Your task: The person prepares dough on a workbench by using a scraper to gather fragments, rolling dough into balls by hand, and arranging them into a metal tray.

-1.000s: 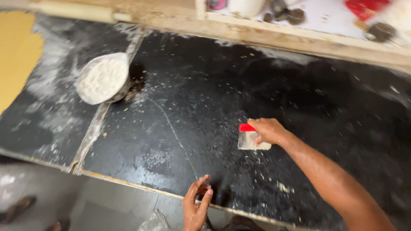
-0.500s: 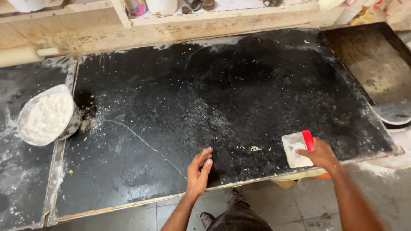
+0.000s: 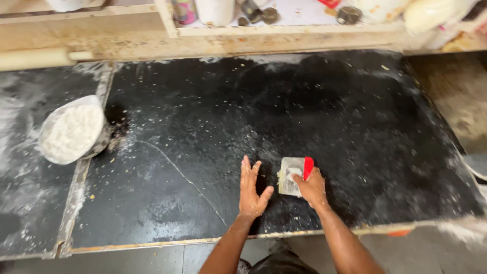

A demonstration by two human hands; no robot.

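Note:
My right hand [image 3: 310, 189] grips a metal dough scraper [image 3: 291, 175] with a red handle, its blade flat against the black stone worktop [image 3: 314, 116] near the front edge. My left hand [image 3: 251, 190] lies flat and open on the worktop just left of the scraper, fingers spread and pointing away from me. Crumbs of dough and flour dust are scattered over the dark surface around both hands. A thin crack line [image 3: 182, 175] runs across the slab to the left of my left hand.
A metal bowl of white flour [image 3: 73, 132] sits at the left, on the seam between two slabs. A wooden rolling pin [image 3: 40, 58] lies at the back left. A wooden shelf [image 3: 284, 23] with cups and containers runs behind. A dusty tray [image 3: 456, 96] is at right.
My right hand has brought the scraper leftward from the slab's right front edge to near the middle. My left hand has moved up onto the slab, flat beside the scraper.

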